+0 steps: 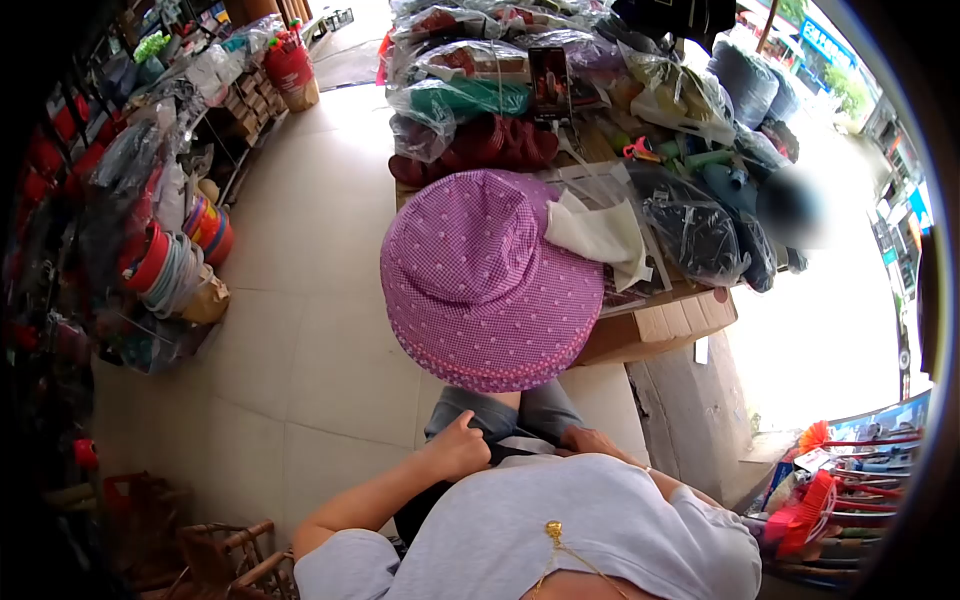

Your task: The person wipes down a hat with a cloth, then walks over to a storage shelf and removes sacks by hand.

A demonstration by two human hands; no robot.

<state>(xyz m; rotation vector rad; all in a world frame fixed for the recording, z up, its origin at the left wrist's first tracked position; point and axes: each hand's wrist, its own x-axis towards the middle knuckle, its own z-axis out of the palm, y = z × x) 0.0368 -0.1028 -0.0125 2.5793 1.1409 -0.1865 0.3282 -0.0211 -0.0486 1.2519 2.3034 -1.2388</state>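
My left hand (460,450) rests at my lap, its fingers curled in, with nothing visible in it. My right hand (588,440) lies low over my right thigh, partly behind my grey shirt (610,500); its fingers are too small and covered to read. Ahead of both hands is a purple checked hat (490,280) with a wide brim, over the near edge of the goods table. A cream cloth (600,235) touches the hat's right side. Grey-blue trouser legs (470,410) show under the brim.
Bagged goods (470,100) and a phone-like screen (549,82) cover the table ahead, above a cardboard box (665,325). Buckets (207,230) and wrapped wares line the left. Red-handled tools (860,490) lie at lower right. A wooden chair (235,555) stands at lower left.
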